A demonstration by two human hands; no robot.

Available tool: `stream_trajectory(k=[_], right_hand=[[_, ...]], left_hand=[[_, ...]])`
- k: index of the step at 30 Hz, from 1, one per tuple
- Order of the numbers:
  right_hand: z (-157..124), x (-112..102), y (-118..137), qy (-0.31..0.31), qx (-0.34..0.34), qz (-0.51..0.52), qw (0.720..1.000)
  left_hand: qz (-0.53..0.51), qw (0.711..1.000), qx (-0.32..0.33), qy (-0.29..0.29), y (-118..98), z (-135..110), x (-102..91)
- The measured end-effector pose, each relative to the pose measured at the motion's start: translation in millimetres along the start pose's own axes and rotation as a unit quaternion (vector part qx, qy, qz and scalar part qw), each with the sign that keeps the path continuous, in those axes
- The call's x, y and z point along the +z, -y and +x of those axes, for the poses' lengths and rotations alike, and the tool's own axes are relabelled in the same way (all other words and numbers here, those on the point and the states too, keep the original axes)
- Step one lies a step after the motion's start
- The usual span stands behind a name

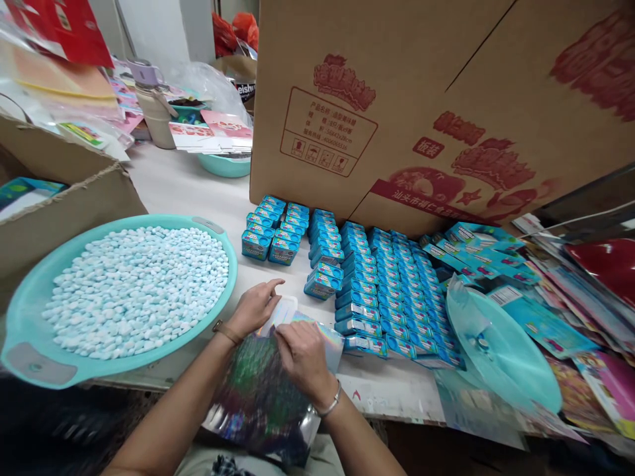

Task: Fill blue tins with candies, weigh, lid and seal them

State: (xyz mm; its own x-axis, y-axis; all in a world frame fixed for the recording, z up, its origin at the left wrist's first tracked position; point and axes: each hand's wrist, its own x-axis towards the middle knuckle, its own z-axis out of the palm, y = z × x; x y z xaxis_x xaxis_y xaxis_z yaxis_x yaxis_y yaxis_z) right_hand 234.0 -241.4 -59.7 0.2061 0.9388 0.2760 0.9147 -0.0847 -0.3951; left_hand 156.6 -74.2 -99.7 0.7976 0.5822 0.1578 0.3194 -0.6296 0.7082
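Observation:
My left hand (254, 307) and my right hand (301, 355) meet at the table's front edge. Together they pinch a small clear plastic case (282, 313) over the mouth of a shiny holographic bag (262, 396) that hangs toward my lap. Both hands have their fingers closed on the case and the bag's top edge. A wide teal basin (30, 317) full of small white-blue candies (133, 287) sits just left of my left hand. Rows of small blue boxes (391, 291) lie right of my right hand.
A large brown cardboard carton (436, 99) stands behind the blue boxes. Teal lids (501, 350) and printed packets (590, 370) crowd the right side. An open carton (59, 198), a bottle (153, 106) and a teal bowl (223, 165) sit at the left and back.

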Motion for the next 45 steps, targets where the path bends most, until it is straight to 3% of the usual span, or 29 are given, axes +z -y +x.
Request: stream_trajectory(k=[2, 5, 9, 11, 14, 16, 18, 20, 21, 25, 30, 35, 40, 45], right_hand=[[-4.8, -17.3, 9.6, -0.006, 0.048, 0.143, 0.989], [-7.6, -49.9, 12.9, -0.015, 0.178, 0.336, 0.925], [-3.9, -87.8, -21.4, -0.066, 0.271, 0.465, 0.84], [-3.3, -100.4, -48.4, -0.104, 0.29, 0.496, 0.812], [-4.0, -112.4, -82.8, -0.151, 0.309, 0.516, 0.785], [-3.5, -117.0, -96.8, -0.164, 0.318, 0.522, 0.774], [-1.9, -119.6, -104.5, -0.164, 0.329, 0.526, 0.767], [0.0, -120.8, -109.3, -0.159, 0.335, 0.529, 0.763], [0.7, -120.8, -111.6, -0.156, 0.337, 0.529, 0.763], [2.1, -116.3, -124.2, -0.164, 0.351, 0.501, 0.774], [5.0, -100.7, -139.0, -0.232, 0.365, 0.363, 0.825], [11.0, -87.0, -145.5, -0.226, 0.385, 0.243, 0.861], [16.1, -76.8, -154.8, -0.223, 0.4, 0.257, 0.851], [15.9, -72.3, -161.7, -0.247, 0.411, 0.266, 0.836]], left_hand=[[0.05, 0.999, 0.002, -0.004, 7.4, -1.2, 4.5], [0.124, 0.992, 0.018, -0.014, 19.2, -3.9, 9.8], [0.158, 0.986, 0.041, -0.039, 15.3, -5.9, 7.5], [0.106, 0.992, 0.039, -0.063, -1.5, -4.1, 6.4], [-0.119, 0.99, -0.017, -0.07, -41.1, 2.9, 15.8], [-0.317, 0.944, -0.088, 0.005, -69.3, 10.3, 31.4], [-0.459, 0.869, -0.144, 0.116, -92.5, 18.8, 51.2], [-0.525, 0.814, -0.158, 0.189, -108.6, 27.6, 70.1], [-0.536, 0.804, -0.155, 0.206, -114.0, 31.8, 77.8], [-0.508, 0.835, -0.126, 0.167, -122.8, 48.4, 94.0], [-0.434, 0.892, -0.091, 0.087, -115.1, 67.3, 103.3], [-0.306, 0.949, -0.07, 0.013, -105.3, 71.2, 115.8], [-0.179, 0.98, -0.076, -0.043, -103.0, 71.1, 123.2], [-0.082, 0.991, -0.106, 0.003, -109.8, 78.8, 120.1]])
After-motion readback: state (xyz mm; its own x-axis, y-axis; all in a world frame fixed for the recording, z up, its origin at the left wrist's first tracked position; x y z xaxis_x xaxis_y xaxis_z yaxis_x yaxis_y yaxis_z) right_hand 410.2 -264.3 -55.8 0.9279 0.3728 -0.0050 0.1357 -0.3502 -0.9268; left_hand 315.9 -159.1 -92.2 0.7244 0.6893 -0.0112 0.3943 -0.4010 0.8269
